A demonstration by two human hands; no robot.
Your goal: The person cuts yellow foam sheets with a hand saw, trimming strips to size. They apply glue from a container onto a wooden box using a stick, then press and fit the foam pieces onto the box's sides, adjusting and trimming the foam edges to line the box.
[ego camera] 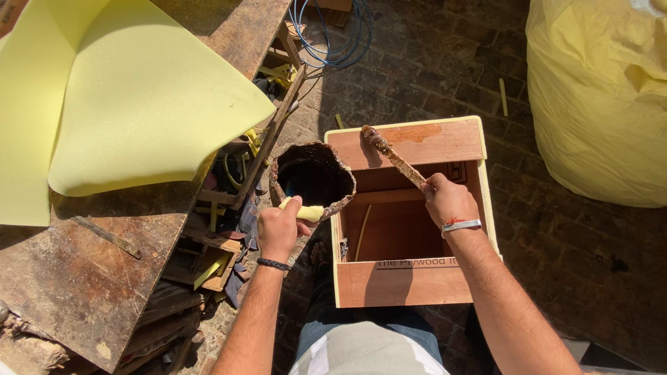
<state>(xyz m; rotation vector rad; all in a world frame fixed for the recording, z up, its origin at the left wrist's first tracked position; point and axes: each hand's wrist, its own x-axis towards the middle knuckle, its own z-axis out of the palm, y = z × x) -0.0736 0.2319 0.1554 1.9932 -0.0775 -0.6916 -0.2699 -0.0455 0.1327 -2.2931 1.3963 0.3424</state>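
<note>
Left hand [278, 232] closed around a crusty pot [313, 179], gripping it at the near rim through a yellow foam scrap [306, 212]; pot held in the air between workbench and box, dark glue-like liquid inside. Right hand [448, 201] clamped on a stick [392, 156] caked with brown residue, tip resting on the far top panel of the plywood box [406, 208], right where a brownish smear [417, 132] already sits. Step in hand looks like spreading adhesive on that panel; most of the panel is bare, so early in the coat. Next move likely needs the stick dipped back in the pot, short reach left, pot kept level. Box is open-topped, standing on brick paving [431, 62] in front of the person's knees. Around: big yellow foam sheet [125, 104] draped over worn workbench [76, 278], scrap wood shelves below, blue wire coil [340, 35] beyond, yellow sack [597, 97] at right. Nothing blocks the panel; the bench edge crowds the pot side
</note>
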